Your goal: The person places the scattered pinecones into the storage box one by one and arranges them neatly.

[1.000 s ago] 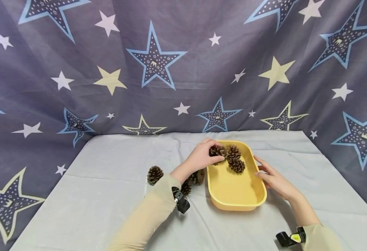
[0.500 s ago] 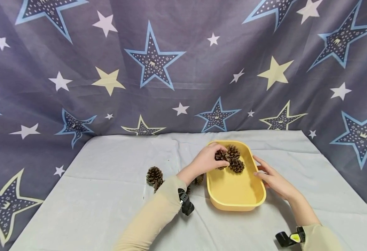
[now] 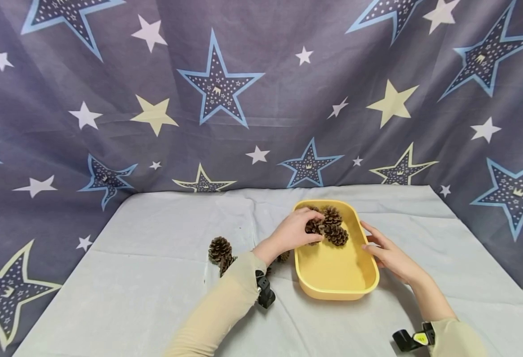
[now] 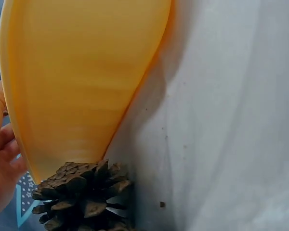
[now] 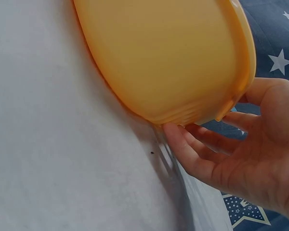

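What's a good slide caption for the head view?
Left hand holding a pinecone in a yellow tub, right hand touching the tub's side; more pinecones on the cloth.

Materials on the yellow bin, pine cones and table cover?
Yellow bin: probably plastic, smooth, semi-matte; even, molded-looking walls with rounded corners.
Pine cones: apparently real, woody, matte; irregular, spread brown scales.
Table cover: likely fabric, matte; soft creases, though weave isn't discernible.

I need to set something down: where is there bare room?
In the head view, bare cloth lies left of the loose pine cones and right of the right hand. The near end of the yellow bin is bare; cones and the left hand crowd its far end. Loose cones and the left forearm crowd its left side.
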`<action>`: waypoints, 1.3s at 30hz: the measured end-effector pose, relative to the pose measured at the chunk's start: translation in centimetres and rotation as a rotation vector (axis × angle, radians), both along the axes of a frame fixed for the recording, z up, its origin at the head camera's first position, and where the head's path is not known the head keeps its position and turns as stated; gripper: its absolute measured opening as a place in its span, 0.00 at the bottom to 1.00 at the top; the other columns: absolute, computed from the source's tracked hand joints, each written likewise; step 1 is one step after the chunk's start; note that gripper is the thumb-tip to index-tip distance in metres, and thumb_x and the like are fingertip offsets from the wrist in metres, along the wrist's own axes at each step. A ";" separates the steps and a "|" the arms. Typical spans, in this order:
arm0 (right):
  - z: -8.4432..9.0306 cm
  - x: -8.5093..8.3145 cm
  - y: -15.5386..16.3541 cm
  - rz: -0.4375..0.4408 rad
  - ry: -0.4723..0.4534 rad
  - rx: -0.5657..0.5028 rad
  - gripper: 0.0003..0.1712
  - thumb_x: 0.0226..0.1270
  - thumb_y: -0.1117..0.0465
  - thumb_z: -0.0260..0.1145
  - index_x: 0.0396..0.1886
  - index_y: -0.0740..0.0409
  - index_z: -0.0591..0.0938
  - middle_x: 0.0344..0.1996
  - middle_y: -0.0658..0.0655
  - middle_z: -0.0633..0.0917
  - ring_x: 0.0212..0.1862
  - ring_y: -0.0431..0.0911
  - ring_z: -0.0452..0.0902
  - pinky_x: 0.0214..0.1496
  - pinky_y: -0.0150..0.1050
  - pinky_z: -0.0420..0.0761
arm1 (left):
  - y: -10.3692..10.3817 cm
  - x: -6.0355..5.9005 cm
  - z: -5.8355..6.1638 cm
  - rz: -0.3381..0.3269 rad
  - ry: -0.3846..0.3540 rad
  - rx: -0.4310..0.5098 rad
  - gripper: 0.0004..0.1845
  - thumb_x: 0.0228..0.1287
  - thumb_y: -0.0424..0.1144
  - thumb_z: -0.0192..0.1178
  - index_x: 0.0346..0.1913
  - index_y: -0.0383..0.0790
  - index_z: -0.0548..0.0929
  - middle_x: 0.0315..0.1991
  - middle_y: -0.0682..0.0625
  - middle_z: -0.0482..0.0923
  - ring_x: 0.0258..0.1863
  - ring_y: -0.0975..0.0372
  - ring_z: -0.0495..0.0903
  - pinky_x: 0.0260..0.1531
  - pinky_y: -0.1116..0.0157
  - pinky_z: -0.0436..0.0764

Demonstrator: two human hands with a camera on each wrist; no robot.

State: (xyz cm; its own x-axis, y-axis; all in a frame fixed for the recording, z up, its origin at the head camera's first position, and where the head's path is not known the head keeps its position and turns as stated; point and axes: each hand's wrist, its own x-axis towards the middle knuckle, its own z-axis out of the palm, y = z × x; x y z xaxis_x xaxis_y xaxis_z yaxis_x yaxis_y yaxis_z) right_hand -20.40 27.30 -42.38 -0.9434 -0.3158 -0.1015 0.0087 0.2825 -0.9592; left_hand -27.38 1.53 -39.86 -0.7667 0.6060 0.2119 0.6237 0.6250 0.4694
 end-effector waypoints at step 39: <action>-0.1 -0.1 0.0 -0.012 0.001 0.012 0.39 0.69 0.58 0.51 0.72 0.52 0.42 0.60 0.75 0.57 0.50 0.56 0.72 0.43 0.45 0.79 | 0.3 0.0 -0.5 0.008 0.112 -0.148 0.23 0.52 0.49 0.65 0.52 0.47 0.78 0.49 0.53 0.73 0.51 0.61 0.71 0.54 0.65 0.72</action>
